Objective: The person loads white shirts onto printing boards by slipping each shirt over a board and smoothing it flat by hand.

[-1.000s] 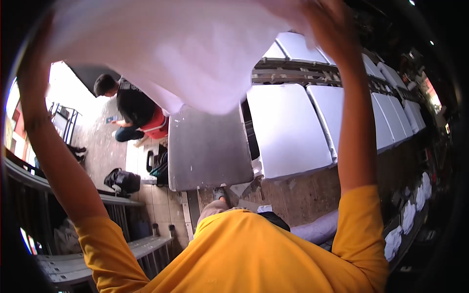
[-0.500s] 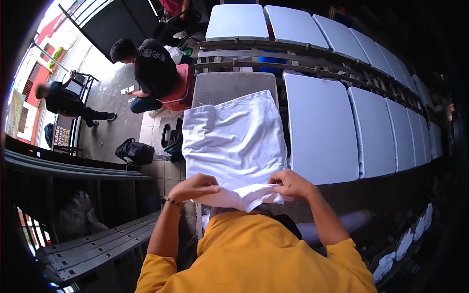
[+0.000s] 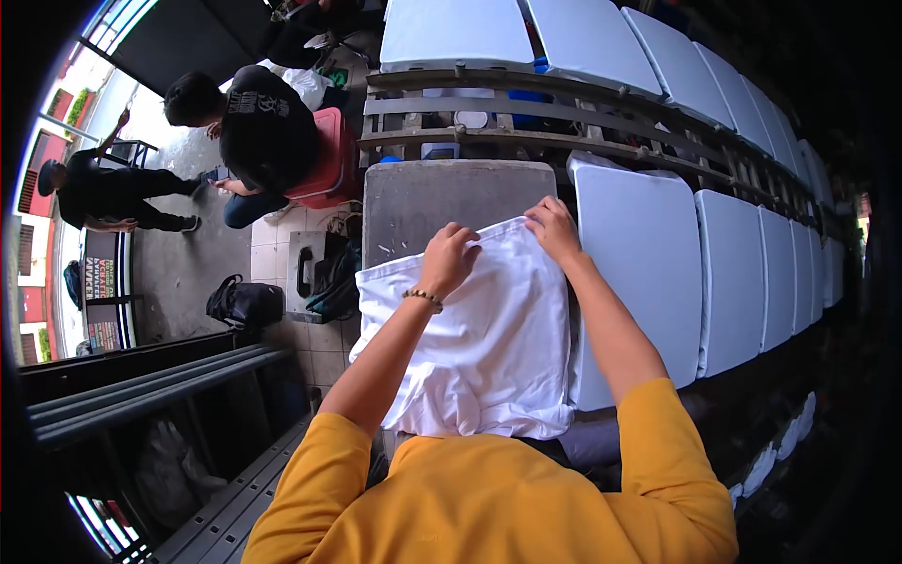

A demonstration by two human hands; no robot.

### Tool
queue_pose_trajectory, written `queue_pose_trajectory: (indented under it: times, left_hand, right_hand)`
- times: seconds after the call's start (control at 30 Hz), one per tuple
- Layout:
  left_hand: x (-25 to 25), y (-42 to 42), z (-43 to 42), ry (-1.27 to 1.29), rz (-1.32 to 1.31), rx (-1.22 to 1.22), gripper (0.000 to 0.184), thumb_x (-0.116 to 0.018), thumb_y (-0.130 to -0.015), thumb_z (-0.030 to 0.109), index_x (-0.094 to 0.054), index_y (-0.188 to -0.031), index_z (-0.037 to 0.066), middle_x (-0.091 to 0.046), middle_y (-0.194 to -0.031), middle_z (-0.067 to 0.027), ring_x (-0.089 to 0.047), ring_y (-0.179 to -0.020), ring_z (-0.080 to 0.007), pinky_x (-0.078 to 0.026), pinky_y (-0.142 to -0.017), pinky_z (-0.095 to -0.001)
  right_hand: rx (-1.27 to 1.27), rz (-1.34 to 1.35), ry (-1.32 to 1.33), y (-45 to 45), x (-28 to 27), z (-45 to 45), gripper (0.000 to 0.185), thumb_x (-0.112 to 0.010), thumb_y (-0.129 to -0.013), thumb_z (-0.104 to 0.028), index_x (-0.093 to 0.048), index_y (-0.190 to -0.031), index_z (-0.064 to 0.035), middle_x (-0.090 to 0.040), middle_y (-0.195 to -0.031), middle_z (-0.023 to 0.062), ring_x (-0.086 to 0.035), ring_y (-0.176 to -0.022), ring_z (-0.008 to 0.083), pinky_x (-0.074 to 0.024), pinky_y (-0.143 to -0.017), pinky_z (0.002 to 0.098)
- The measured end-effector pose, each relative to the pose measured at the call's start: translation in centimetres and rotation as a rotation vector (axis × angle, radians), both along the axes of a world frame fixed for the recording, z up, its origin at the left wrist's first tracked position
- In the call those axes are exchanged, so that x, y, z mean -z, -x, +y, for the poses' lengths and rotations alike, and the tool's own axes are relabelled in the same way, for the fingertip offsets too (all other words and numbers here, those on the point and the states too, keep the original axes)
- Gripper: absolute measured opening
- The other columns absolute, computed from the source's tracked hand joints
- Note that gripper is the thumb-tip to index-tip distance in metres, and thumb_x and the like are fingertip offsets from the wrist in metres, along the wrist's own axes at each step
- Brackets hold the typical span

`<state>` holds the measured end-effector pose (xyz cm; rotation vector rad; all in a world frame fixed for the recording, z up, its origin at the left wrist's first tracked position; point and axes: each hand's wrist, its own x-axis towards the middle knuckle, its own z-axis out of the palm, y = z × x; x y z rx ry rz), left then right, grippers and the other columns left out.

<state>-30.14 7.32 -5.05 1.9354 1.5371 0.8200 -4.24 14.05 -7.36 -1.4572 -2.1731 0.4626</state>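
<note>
A white cloth [image 3: 489, 320] lies wrinkled over the lower part of a grey board [image 3: 413, 202], bunched at the end near my body. My left hand [image 3: 449, 258], with a beaded bracelet at the wrist, is closed at the cloth's far edge, its fingertips on the fabric. At the far right corner of that edge, my right hand [image 3: 552, 228] pinches the cloth between thumb and fingers. The board's far part shows bare and grey beyond both hands.
White-covered boards [image 3: 639, 263] stand in rows at the right and beyond slatted rails [image 3: 601, 117]. A seated person [image 3: 268, 132] on a red cooler [image 3: 329, 160] and a standing person [image 3: 117, 193] are at the left. A black bag [image 3: 246, 303] lies on the floor; metal rails [image 3: 160, 395] run lower left.
The cloth came down from the air onto the board. Both my hands then moved from its near end to its far edge. The standing person has shifted and raised an arm.
</note>
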Motion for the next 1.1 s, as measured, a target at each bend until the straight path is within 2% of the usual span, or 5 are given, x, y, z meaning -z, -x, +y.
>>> queue_pose_trajectory:
  times: [0.7,0.83,0.93,1.0,1.1]
  left_hand:
    - [0.1,-5.7,6.2,-0.289,-0.148,0.144,0.021,-0.079,-0.077,0.018,-0.073,-0.095,0.010,-0.067,-0.082,-0.0071,-0.065,-0.084,-0.0288,-0.049,-0.075,-0.0412]
    - [-5.8,-4.0,4.5,0.293,-0.492,0.402,0.026,-0.082,-0.081,0.024,-0.071,-0.093,0.004,-0.069,-0.079,-0.0093,-0.063,-0.070,-0.0239,-0.049,-0.062,-0.0354]
    - [-10.9,-0.2,0.3,0.592,-0.311,0.633,0.036,-0.085,-0.079,0.034,-0.071,-0.090,0.001,-0.068,-0.074,-0.0097,-0.061,-0.063,-0.0192,-0.048,-0.059,-0.0332]
    - [-14.5,3.8,-3.4,0.614,0.145,0.773,0.044,-0.087,-0.075,0.041,-0.073,-0.088,0.001,-0.068,-0.069,-0.0094,-0.062,-0.059,-0.0180,-0.049,-0.057,-0.0321]
    - [-15.5,12.5,-11.8,0.632,0.152,0.602,0.049,-0.091,-0.065,0.042,-0.072,-0.085,0.002,-0.069,-0.069,-0.0130,-0.066,-0.061,-0.0261,-0.052,-0.059,-0.0386]
  right_hand:
    - [-0.104,0.217,0.158,0.1,-5.7,0.4,0.007,-0.068,-0.083,-0.001,-0.062,-0.087,-0.0003,-0.062,-0.091,0.0110,-0.061,-0.098,0.0292,-0.0482,-0.091,0.0389]
    - [-0.157,0.620,0.629,-0.5,-10.1,-2.3,0.012,-0.064,-0.097,-0.011,-0.054,-0.093,-0.0051,-0.062,-0.101,0.0037,-0.060,-0.111,0.0184,-0.0393,-0.111,0.0418]
    - [-0.320,0.887,0.638,-0.7,-16.2,-6.0,0.019,-0.062,-0.099,-0.021,-0.050,-0.093,-0.0078,-0.055,-0.086,0.0014,-0.057,-0.090,0.0134,-0.0394,-0.113,0.0421]
    - [-0.349,1.107,0.585,-1.5,-21.1,-9.7,0.028,-0.067,-0.095,-0.031,-0.051,-0.093,-0.0080,-0.054,-0.080,0.0007,-0.054,-0.078,0.0105,-0.0502,-0.093,0.0329]
    - [-0.333,1.187,0.587,-7.6,-25.8,-16.5,0.034,-0.074,-0.090,-0.033,-0.049,-0.090,-0.0095,-0.049,-0.075,-0.0019,-0.042,-0.067,0.0079,-0.0371,-0.064,0.0257]
